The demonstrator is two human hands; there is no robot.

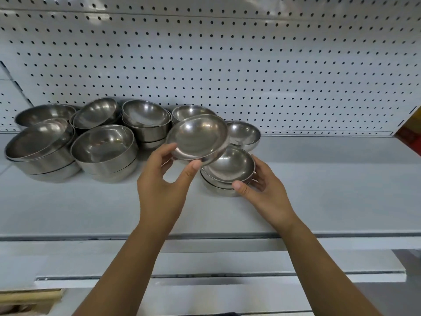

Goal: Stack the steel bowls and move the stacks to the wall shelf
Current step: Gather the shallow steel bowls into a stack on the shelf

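Note:
My left hand holds a small shallow steel bowl by its near rim, tilted toward me, just above the white wall shelf. To its right, my right hand grips the side of a short stack of small steel bowls that rests on the shelf. The held bowl overlaps the stack's upper left edge. Behind them stand a single small bowl and another small stack, partly hidden by the held bowl.
Several stacks of larger steel bowls crowd the shelf's left part, some tilted. A white pegboard backs the shelf. The shelf's right part is bare. Lower shelf edges lie below my arms.

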